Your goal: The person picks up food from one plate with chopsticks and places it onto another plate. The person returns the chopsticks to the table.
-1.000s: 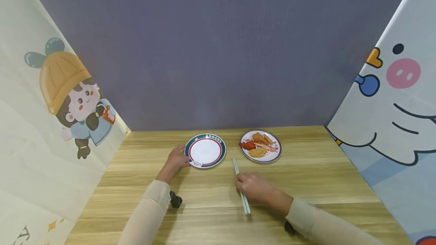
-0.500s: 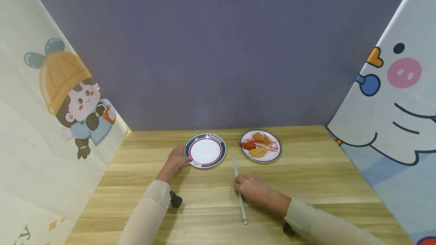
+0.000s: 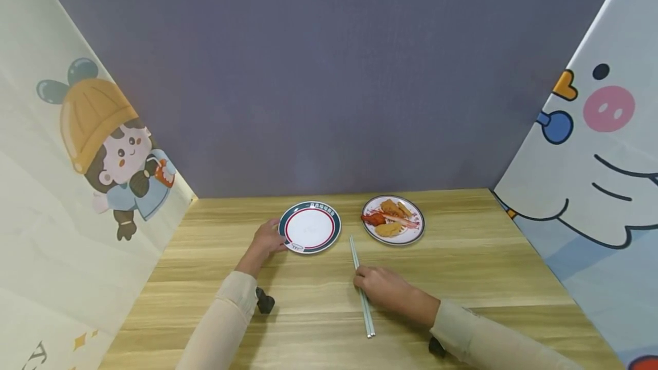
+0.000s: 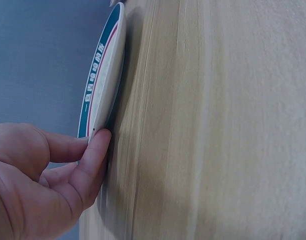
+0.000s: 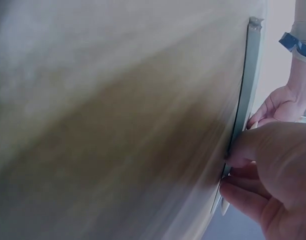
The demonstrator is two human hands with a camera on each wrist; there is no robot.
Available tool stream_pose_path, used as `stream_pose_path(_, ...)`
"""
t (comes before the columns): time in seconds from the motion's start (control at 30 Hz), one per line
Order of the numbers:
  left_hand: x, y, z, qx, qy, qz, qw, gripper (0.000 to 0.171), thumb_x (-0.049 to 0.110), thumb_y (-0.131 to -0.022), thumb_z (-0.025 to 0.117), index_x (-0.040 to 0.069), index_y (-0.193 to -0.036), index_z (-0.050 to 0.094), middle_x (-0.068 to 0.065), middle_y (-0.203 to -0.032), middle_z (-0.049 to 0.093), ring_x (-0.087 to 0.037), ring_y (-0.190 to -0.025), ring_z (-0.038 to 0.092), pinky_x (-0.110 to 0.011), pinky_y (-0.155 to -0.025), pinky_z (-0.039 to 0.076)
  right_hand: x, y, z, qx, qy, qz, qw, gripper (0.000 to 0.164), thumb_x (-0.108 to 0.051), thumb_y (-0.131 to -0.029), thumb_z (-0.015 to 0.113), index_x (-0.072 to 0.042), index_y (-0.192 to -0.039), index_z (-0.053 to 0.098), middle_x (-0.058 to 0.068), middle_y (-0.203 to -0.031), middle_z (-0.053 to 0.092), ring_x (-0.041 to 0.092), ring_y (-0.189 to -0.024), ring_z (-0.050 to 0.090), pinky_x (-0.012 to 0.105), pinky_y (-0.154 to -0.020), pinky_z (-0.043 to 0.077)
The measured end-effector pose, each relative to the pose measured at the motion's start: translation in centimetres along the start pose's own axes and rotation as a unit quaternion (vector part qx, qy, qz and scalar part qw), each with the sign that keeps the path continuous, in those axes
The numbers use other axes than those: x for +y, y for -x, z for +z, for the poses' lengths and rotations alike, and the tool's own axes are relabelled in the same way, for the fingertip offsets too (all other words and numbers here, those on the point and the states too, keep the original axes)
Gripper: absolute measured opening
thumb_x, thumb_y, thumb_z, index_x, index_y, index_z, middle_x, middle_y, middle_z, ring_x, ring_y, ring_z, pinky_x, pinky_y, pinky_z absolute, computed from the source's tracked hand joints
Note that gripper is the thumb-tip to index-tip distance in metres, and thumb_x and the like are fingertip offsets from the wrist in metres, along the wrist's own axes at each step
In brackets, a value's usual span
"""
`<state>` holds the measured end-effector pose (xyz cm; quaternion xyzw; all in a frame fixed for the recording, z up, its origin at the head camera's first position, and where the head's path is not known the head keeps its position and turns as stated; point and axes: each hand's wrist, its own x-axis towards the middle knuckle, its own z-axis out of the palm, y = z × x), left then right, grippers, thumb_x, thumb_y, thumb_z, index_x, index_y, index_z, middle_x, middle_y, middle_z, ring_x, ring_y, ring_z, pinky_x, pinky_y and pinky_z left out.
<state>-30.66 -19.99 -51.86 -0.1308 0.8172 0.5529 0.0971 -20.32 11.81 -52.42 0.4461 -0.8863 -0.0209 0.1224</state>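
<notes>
My left hand [image 3: 268,238] pinches the near-left rim of a white plate [image 3: 309,228] with a green band and a red ring. In the left wrist view, the thumb lies on top of that rim and fingers below it. Right of the plate, my right hand [image 3: 382,288] pinches a pair of pale green chopsticks [image 3: 368,316] around the middle. They lie along the wooden table, pointing away from me, their far ends between the two plates. The right wrist view shows thumb and fingers on either side of the chopsticks [image 5: 246,82], close over the tabletop.
A second plate [image 3: 414,236], white with a dark rim, stands at the back right. On it lie fried pieces [image 3: 389,230], a red drumstick-like piece [image 3: 374,219] and a red-and-white stick [image 3: 403,221]. A grey wall [image 3: 329,101] closes the table's [image 3: 462,256] far edge; printed panels flank it.
The chopsticks have slid slightly toward me in my right hand's grip. Half a second ago they looked lined up as one; now their near ends show side by side. The left hand stays put.
</notes>
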Motion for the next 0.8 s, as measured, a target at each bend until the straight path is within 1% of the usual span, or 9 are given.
stream_pose_path(0.27, -0.2, -0.3, 0.1, 0.0, -0.018, -0.005, 0.9998, 0.072, -0.012, -0.088, 0.059, 0.002, -0.155, 0.038, -0.032, -0.135, 0.055, -0.021, -0.084, 0.066, -0.026, -0.066, 0.064, -0.1, 0.0, 0.3, 0.009, 0.02, 0.005, 1.0, 0.005, -0.011, -0.088, 0.072, -0.014, -0.092, 0.074, 0.002, -0.096, 0.07, 0.014, -0.078, 0.069, 0.024, -0.059, 0.06)
stream_pose_path(0.37, -0.3, -0.4, 0.0, 0.012, -0.057, 0.021, 0.9981, 0.071, -0.01, -0.085, 0.062, -0.001, -0.152, 0.042, -0.033, -0.136, 0.056, -0.028, -0.089, 0.068, -0.032, -0.073, 0.065, 0.0, 0.0, 0.4, 0.01, 0.018, 0.007, 1.0, 0.005, -0.011, -0.088, 0.072, -0.015, -0.092, 0.074, 0.002, -0.097, 0.07, 0.014, -0.079, 0.069, 0.025, -0.06, 0.06)
stream_pose_path(0.43, -0.3, -0.5, 0.0, 0.027, -0.105, 0.048, 0.993, 0.068, -0.007, -0.084, 0.064, -0.002, -0.149, 0.046, -0.032, -0.139, 0.057, -0.034, -0.102, 0.068, -0.04, -0.087, 0.063, 0.1, 0.0, 0.4, 0.007, 0.011, 0.009, 1.0, 0.007, -0.011, -0.088, 0.072, -0.014, -0.094, 0.074, 0.003, -0.099, 0.07, 0.016, -0.082, 0.07, 0.027, -0.063, 0.062)
stream_pose_path(0.5, -0.4, -0.5, 0.0, 0.043, -0.157, 0.08, 0.9833, 0.065, -0.003, -0.083, 0.067, -0.004, -0.146, 0.05, -0.031, -0.14, 0.057, -0.04, -0.118, 0.063, -0.046, -0.104, 0.056, 0.3, 0.0, 0.3, 0.003, -0.001, 0.011, 1.0, 0.011, -0.008, -0.089, 0.071, -0.013, -0.098, 0.074, 0.005, -0.101, 0.071, 0.018, -0.086, 0.071, 0.028, -0.068, 0.064)
stream_pose_path(0.57, -0.3, -0.4, 0.0, 0.056, -0.197, 0.105, 0.9733, 0.061, 0.002, -0.086, 0.067, -0.005, -0.144, 0.051, -0.03, -0.141, 0.057, -0.044, -0.13, 0.054, -0.051, -0.115, 0.046, 0.5, 0.0, 0.2, -0.003, -0.015, 0.015, 1.0, 0.015, -0.007, -0.089, 0.07, -0.014, -0.102, 0.074, 0.005, -0.103, 0.07, 0.018, -0.088, 0.07, 0.029, -0.072, 0.064)
stream_pose_path(0.63, 0.0, -0.2, 0.1, 0.06, -0.212, 0.13, 0.9667, 0.057, 0.005, -0.089, 0.066, -0.006, -0.143, 0.052, -0.031, -0.14, 0.058, -0.047, -0.135, 0.049, -0.056, -0.119, 0.04, 0.7, 0.1, 0.0, -0.004, -0.037, 0.026, 0.999, 0.018, -0.007, -0.09, 0.068, -0.013, -0.106, 0.074, 0.004, -0.103, 0.069, 0.018, -0.091, 0.07, 0.03, -0.076, 0.064)
stream_pose_path(0.67, 0.2, 0.0, 0.2, 0.059, -0.213, 0.138, 0.9655, 0.055, 0.007, -0.092, 0.065, -0.006, -0.143, 0.052, -0.031, -0.14, 0.057, -0.047, -0.136, 0.047, -0.057, -0.12, 0.039, 0.8, 0.1, -0.1, -0.002, -0.047, 0.032, 0.998, 0.018, -0.008, -0.091, 0.067, -0.014, -0.107, 0.074, 0.004, -0.104, 0.069, 0.018, -0.092, 0.069, 0.031, -0.078, 0.064)
stream_pose_path(0.73, 0.7, 0.4, 0.5, 0.055, -0.213, 0.165, 0.9614, 0.054, 0.01, -0.094, 0.064, -0.006, -0.144, 0.051, -0.031, -0.141, 0.056, -0.048, -0.136, 0.046, -0.058, -0.121, 0.038, 1.1, 0.1, -0.4, 0.006, -0.065, 0.045, 0.997, 0.019, -0.011, -0.092, 0.067, -0.014, -0.109, 0.075, 0.004, -0.107, 0.069, 0.018, -0.095, 0.069, 0.033, -0.082, 0.064)
stream_pose_path(0.8, 1.4, 1.0, 0.8, 0.043, -0.22, 0.199, 0.954, 0.053, 0.011, -0.095, 0.066, -0.008, -0.143, 0.052, -0.031, -0.141, 0.057, -0.048, -0.136, 0.047, -0.058, -0.12, 0.038, 1.5, 0.0, -0.8, 0.019, -0.076, 0.056, 0.995, 0.02, -0.015, -0.093, 0.068, -0.013, -0.111, 0.075, 0.007, -0.11, 0.07, 0.02, -0.1, 0.069, 0.036, -0.087, 0.064)
